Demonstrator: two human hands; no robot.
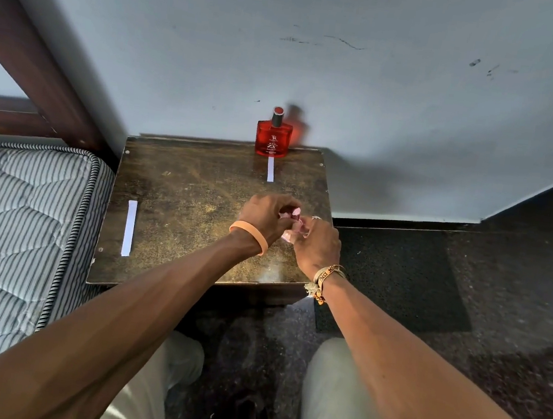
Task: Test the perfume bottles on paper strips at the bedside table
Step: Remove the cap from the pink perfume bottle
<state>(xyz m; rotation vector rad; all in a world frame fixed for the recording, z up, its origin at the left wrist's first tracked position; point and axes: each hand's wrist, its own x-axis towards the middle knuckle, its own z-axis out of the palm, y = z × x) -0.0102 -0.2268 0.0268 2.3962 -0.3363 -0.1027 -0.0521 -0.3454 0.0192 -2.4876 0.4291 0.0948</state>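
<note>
A red perfume bottle with a dark cap stands at the back edge of the brown bedside table, against the wall. A short white paper strip lies just in front of it. A longer white paper strip lies near the table's left edge. Over the table's right side both hands meet around a small pink perfume bottle. My right hand grips its body. My left hand is closed on its pink cap. Most of the pink bottle is hidden by my fingers.
A striped mattress and a dark wooden bed frame lie to the left of the table. A pale wall rises behind it. A dark mat lies on the speckled floor to the right. My knees are below the table's front edge.
</note>
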